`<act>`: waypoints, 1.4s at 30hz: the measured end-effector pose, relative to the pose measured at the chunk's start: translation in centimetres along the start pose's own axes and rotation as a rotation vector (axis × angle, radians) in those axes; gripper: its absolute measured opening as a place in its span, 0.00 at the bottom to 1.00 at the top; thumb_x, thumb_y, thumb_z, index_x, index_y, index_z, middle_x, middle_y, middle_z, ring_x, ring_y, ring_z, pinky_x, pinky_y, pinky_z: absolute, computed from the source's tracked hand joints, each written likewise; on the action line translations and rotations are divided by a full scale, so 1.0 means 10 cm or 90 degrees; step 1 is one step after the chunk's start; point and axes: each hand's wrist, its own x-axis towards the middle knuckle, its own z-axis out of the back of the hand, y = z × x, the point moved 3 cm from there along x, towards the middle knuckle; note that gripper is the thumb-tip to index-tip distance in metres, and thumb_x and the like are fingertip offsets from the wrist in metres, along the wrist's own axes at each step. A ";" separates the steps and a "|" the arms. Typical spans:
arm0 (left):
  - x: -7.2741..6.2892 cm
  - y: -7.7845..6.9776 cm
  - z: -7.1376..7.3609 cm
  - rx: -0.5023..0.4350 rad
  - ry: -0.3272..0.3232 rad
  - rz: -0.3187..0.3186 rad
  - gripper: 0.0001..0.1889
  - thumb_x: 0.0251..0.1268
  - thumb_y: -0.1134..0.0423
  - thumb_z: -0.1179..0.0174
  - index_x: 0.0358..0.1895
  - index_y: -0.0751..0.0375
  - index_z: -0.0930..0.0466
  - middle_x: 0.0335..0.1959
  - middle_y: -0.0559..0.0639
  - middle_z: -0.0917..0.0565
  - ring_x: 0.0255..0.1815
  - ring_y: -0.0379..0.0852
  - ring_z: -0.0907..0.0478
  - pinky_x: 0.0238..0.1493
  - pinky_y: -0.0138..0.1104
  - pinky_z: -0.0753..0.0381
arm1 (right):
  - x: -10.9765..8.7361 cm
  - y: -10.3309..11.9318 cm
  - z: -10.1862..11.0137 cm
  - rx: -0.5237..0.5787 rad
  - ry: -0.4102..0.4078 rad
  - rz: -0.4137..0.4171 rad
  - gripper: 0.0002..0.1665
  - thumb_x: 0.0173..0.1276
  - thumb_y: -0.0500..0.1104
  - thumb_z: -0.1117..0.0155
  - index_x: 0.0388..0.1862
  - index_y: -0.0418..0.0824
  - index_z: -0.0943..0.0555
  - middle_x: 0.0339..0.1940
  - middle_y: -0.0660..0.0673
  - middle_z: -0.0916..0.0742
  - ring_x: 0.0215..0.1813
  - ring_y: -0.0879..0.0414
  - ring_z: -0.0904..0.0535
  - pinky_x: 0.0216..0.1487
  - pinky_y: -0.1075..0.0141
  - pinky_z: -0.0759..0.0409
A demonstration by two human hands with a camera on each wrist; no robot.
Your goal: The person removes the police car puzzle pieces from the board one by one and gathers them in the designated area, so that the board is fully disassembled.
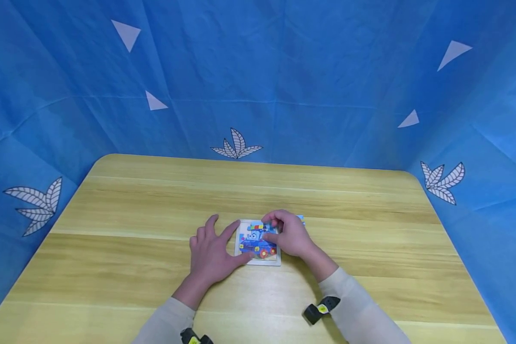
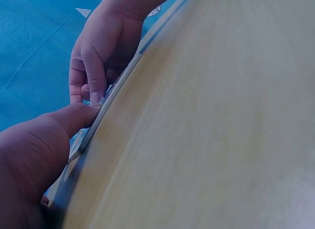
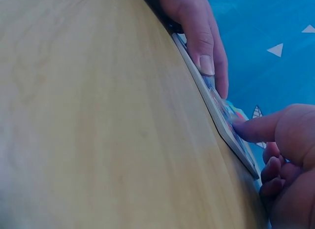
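Note:
A small jigsaw puzzle point(image 1: 251, 246) with a cartoon blue vehicle lies in a white tray frame point(image 1: 266, 263) on the wooden table. My left hand point(image 1: 212, 253) steadies it with fingers spread, the index tip at the upper left corner and the thumb point(image 2: 81, 116) pressing the near edge. Over the puzzle's upper right part, my right hand point(image 1: 290, 234) pinches a colourful puzzle piece point(image 3: 238, 112) between thumb and curled fingers. The piece is tilted up from the picture and partly hidden by the fingers. White backing shows at the puzzle's upper left.
A light blue puzzle piece point(image 1: 301, 218) peeks out behind the right hand. The wooden table point(image 1: 155, 200) has rounded far corners, and a blue patterned cloth point(image 1: 258, 71) hangs behind and beside it. Both sleeves carry black wrist straps.

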 end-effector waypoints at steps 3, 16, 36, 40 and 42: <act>0.00 0.00 0.01 -0.001 -0.002 -0.002 0.49 0.46 0.18 0.43 0.73 0.38 0.29 0.76 0.61 0.47 0.55 0.59 0.40 0.43 0.46 0.44 | 0.00 0.00 -0.01 0.001 -0.001 -0.006 0.17 0.56 0.33 0.21 0.43 0.43 0.16 0.32 0.48 0.21 0.31 0.54 0.30 0.34 0.64 0.31; 0.00 0.00 0.00 0.002 -0.006 -0.005 0.49 0.46 0.18 0.43 0.72 0.38 0.29 0.75 0.61 0.47 0.54 0.58 0.40 0.43 0.46 0.44 | -0.02 0.03 -0.01 0.031 0.010 -0.016 0.17 0.60 0.33 0.25 0.48 0.42 0.15 0.34 0.46 0.21 0.32 0.52 0.30 0.36 0.63 0.32; 0.00 0.00 -0.01 0.000 -0.007 -0.002 0.49 0.46 0.19 0.43 0.73 0.38 0.29 0.76 0.60 0.46 0.51 0.57 0.39 0.42 0.45 0.45 | -0.02 0.02 0.03 -0.027 -0.009 0.000 0.11 0.61 0.34 0.24 0.41 0.42 0.16 0.30 0.48 0.22 0.31 0.54 0.30 0.34 0.63 0.30; 0.00 0.01 -0.02 0.003 -0.007 -0.003 0.48 0.46 0.19 0.43 0.73 0.38 0.30 0.75 0.60 0.46 0.51 0.57 0.39 0.42 0.45 0.45 | -0.02 0.02 0.04 -0.046 -0.024 0.002 0.10 0.61 0.34 0.25 0.39 0.41 0.16 0.29 0.50 0.22 0.30 0.55 0.29 0.34 0.64 0.29; 0.00 0.01 -0.02 0.004 -0.006 -0.001 0.48 0.46 0.19 0.43 0.73 0.38 0.30 0.76 0.60 0.46 0.52 0.57 0.39 0.42 0.45 0.45 | -0.02 0.01 0.04 -0.054 -0.029 0.002 0.09 0.61 0.35 0.25 0.38 0.41 0.16 0.29 0.50 0.22 0.30 0.56 0.29 0.33 0.64 0.29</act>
